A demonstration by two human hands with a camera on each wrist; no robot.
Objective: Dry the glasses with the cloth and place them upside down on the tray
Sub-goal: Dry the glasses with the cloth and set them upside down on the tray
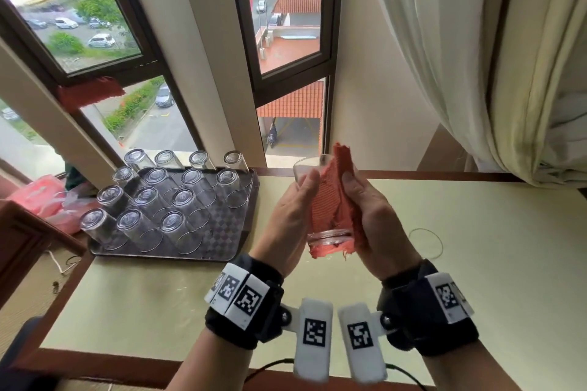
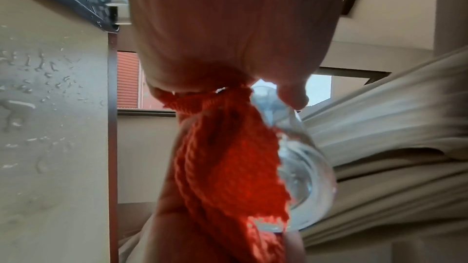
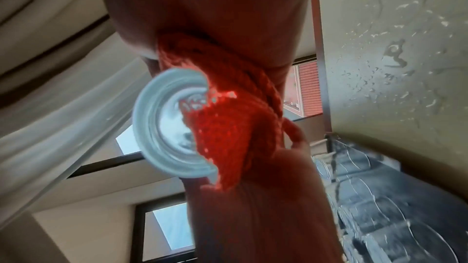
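Glass [image 1: 317, 197] held mid-air over table [image 1: 476, 232], rim up, w/ red cloth [image 1: 336, 200] wrapped round its right side. L hand [image 1: 292, 216] curled round bare left wall; R hand [image 1: 371, 216] clamped on cloth against glass. Tray [image 1: 222, 232] well left, 15 glasses already inverted, one corner slot free. Risks: wet wall slipping from L fingers; inside left damp since cloth looks outside only; knocking neighbours when placing.

A clear glass [image 1: 320, 200], wrapped in red cloth [image 1: 336, 200], is held above the table beside a tray [image 1: 222, 232] of upturned glasses [image 1: 171, 197].
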